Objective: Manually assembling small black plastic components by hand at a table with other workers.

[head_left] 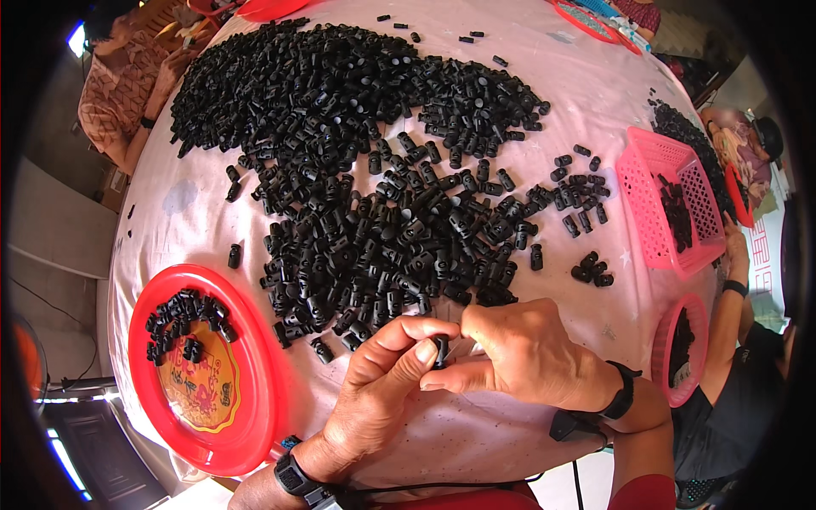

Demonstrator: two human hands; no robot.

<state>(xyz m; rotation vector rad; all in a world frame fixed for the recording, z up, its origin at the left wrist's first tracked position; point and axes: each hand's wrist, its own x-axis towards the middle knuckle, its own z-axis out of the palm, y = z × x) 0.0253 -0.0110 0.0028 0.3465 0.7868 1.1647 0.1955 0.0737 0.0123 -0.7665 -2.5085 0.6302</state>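
Note:
My left hand [381, 387] pinches a small black cord lock [440, 351] between thumb and forefinger, above the near edge of the cloth. My right hand [531, 357] meets it from the right. Its fingers are bent, and its thumb lies just under the cord lock's lower end, so the piece sits between both hands. Where exactly the right fingertips press is partly hidden. Just beyond my hands spreads a big heap of loose black cord locks [365, 246], reaching to the table's far side.
A red round tray [259, 416] with several cord locks lies at left. At right stand a pink basket [639, 200] and a smaller pink basket [663, 387], both holding black parts. People sit far left and along the right side. Pale cloth [578, 297] covers the table.

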